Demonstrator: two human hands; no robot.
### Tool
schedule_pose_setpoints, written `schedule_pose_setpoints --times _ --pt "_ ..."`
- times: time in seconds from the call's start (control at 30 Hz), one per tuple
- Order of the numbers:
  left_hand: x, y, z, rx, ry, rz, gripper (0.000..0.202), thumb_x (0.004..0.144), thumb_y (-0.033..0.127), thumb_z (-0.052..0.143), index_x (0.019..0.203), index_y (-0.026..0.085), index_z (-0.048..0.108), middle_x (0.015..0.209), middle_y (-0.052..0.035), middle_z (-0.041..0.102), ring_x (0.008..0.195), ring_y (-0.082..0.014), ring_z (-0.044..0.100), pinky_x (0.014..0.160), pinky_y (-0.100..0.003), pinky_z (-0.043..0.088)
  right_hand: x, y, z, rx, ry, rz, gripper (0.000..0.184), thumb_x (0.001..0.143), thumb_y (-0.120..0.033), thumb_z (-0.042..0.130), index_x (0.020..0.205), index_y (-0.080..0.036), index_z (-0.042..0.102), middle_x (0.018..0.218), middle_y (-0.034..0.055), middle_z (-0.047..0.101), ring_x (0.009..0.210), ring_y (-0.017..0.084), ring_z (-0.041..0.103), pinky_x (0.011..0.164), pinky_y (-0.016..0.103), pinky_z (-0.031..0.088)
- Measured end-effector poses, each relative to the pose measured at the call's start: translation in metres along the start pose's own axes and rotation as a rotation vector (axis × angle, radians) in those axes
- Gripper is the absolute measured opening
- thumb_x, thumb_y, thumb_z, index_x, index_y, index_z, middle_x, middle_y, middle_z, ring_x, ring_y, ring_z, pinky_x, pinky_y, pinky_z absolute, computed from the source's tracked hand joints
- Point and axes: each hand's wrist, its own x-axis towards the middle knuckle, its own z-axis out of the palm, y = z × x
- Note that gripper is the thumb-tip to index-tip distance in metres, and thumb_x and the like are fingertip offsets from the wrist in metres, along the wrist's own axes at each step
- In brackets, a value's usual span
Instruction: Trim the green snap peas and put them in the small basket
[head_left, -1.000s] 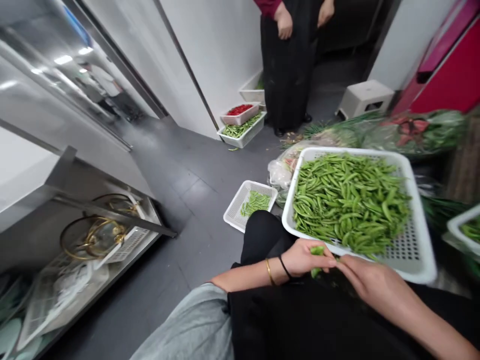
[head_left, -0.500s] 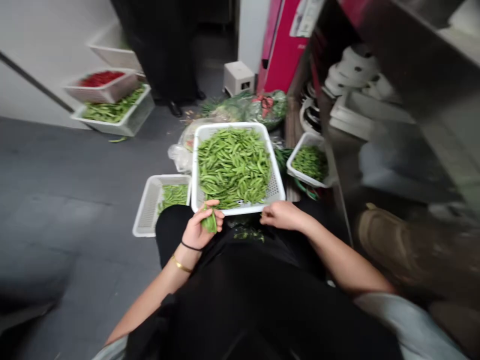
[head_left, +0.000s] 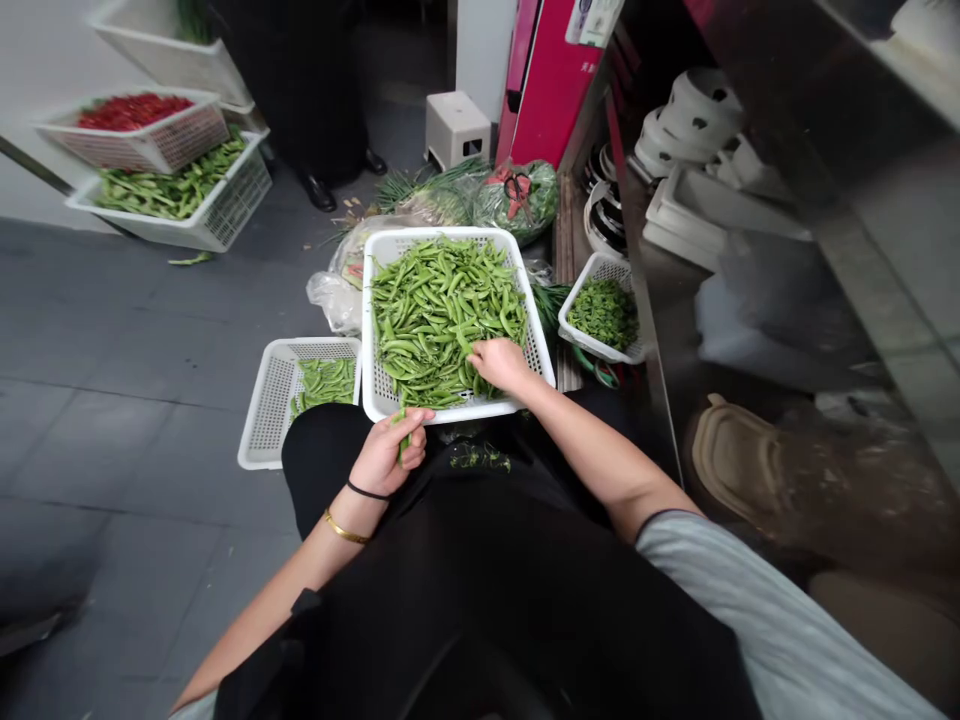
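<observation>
A white plastic basket (head_left: 369, 300) heaped with green pea pods (head_left: 446, 310) sits in front of my body, above my knees. At its near left corner, my left hand (head_left: 390, 450) is closed around one or more pea pods (head_left: 405, 428), whose tips stick up past the thumb. My right hand (head_left: 501, 364) reaches over the basket's right side, fingers pinched on a pea pod (head_left: 463, 340) at the pile's surface. Thin green trimmings (head_left: 480, 457) lie on the dark apron (head_left: 480, 560) over my lap.
Left of my knee, a smaller white basket (head_left: 262, 410) holds some pea pods. Greens fill a basket (head_left: 604, 310) at right, beside a metal shelf. Bagged vegetables (head_left: 517, 200) with scissors lie behind. Stacked baskets (head_left: 217, 215), a standing person (head_left: 292, 100) and a white stool (head_left: 457, 130) are farther back.
My right hand has moved from the basket's near edge up and forward onto the pile of pods. My left hand stays by the near left corner, its fingers now closed tighter round the pods.
</observation>
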Motion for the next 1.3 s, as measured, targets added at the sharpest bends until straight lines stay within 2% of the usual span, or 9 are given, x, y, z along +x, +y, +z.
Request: schedule_pose_setpoints --times 0.1,0.23,0.33,0.53,0.8,0.93,1.07,1.2,1.3 --pt "0.003 -0.006 0.007 0.121 0.081 0.073 0.037 0.066 0.031 0.078 0.093 0.009 0.064 0.059 0.0024 0.057 0.033 -0.0002 0.032 0.031 -0.013 0.021 -0.044 -0.013 0.001 0.006 -0.045 -0.132 0.034 0.093 -0.039 0.044 0.095 -0.016 0.068 0.094 0.0112 0.071 0.088 0.022 0.065 0.072 0.026 0.044" --pt "0.004 -0.012 0.015 0.233 0.127 0.171 0.031 0.064 0.032 0.079 0.078 0.011 0.06 0.057 0.0019 0.059 0.032 -0.001 0.034 0.03 -0.014 0.022 -0.09 -0.03 0.0 0.058 -0.037 -0.441 0.032 0.092 -0.037 0.047 0.09 -0.013 0.068 0.088 0.0117 0.071 0.078 0.019 0.065 0.064 0.024 0.04" --pt "-0.003 -0.01 0.014 0.208 -0.005 0.121 0.027 0.066 0.03 0.077 0.072 0.012 0.058 0.048 0.004 0.054 0.03 -0.0012 0.032 0.031 -0.015 0.022 -0.101 -0.029 -0.007 0.328 -0.045 -0.583 0.028 0.089 -0.037 0.053 0.081 -0.014 0.068 0.078 0.0065 0.07 0.069 0.014 0.062 0.062 0.022 0.039" --pt "-0.022 -0.001 0.01 0.116 -0.284 -0.041 0.021 0.068 0.022 0.075 0.071 0.013 0.057 0.038 0.009 0.038 0.029 -0.0013 0.026 0.031 -0.013 0.018 -0.098 -0.022 -0.023 0.872 0.054 -0.469 0.013 0.086 -0.025 0.056 0.086 -0.015 0.063 0.065 -0.0026 0.061 0.057 0.007 0.056 0.059 0.018 0.041" --pt "-0.019 -0.01 0.024 -0.038 -0.199 -0.008 0.022 0.069 0.021 0.073 0.071 0.014 0.052 0.041 0.0102 0.037 0.03 0.0003 0.023 0.031 -0.011 0.016 -0.102 -0.039 -0.008 0.291 0.44 -0.468 0.025 0.094 -0.026 0.041 0.083 -0.014 0.06 0.081 0.0083 0.06 0.07 0.015 0.055 0.061 0.025 0.04" --pt "-0.019 -0.003 0.019 -0.022 0.012 0.19 0.026 0.065 0.02 0.074 0.071 0.014 0.049 0.054 0.002 0.059 0.031 0.0003 0.029 0.031 -0.012 0.018 -0.107 -0.015 -0.015 0.377 0.519 -0.43 0.022 0.094 -0.024 0.041 0.083 -0.016 0.058 0.08 0.0069 0.061 0.074 0.015 0.055 0.067 0.025 0.042" --pt "-0.023 0.003 0.014 0.103 0.087 0.338 0.026 0.068 0.021 0.073 0.073 0.015 0.048 0.063 -0.0028 0.068 0.031 -0.0018 0.033 0.032 -0.015 0.022 -0.112 0.001 -0.024 0.494 0.365 -0.401 0.017 0.091 -0.028 0.048 0.082 -0.017 0.056 0.08 0.0049 0.06 0.073 0.014 0.054 0.068 0.025 0.042" --pt "-0.024 -0.001 0.018 0.259 0.088 0.396 0.025 0.068 0.026 0.074 0.074 0.015 0.052 0.062 -0.0027 0.067 0.033 -0.0037 0.037 0.033 -0.017 0.023 -0.108 -0.015 -0.017 0.474 0.19 -0.477 0.024 0.09 -0.035 0.052 0.102 -0.015 0.057 0.092 0.0064 0.061 0.075 0.014 0.055 0.066 0.024 0.041" --pt "-0.028 -0.001 0.016 0.386 0.102 0.403 0.021 0.07 0.029 0.073 0.072 0.015 0.056 0.063 -0.0026 0.066 0.033 -0.0041 0.036 0.033 -0.019 0.022 -0.102 -0.023 -0.008 0.364 0.167 -0.581 0.025 0.095 -0.028 0.042 0.091 -0.014 0.062 0.083 0.0062 0.062 0.079 0.015 0.055 0.069 0.024 0.038"
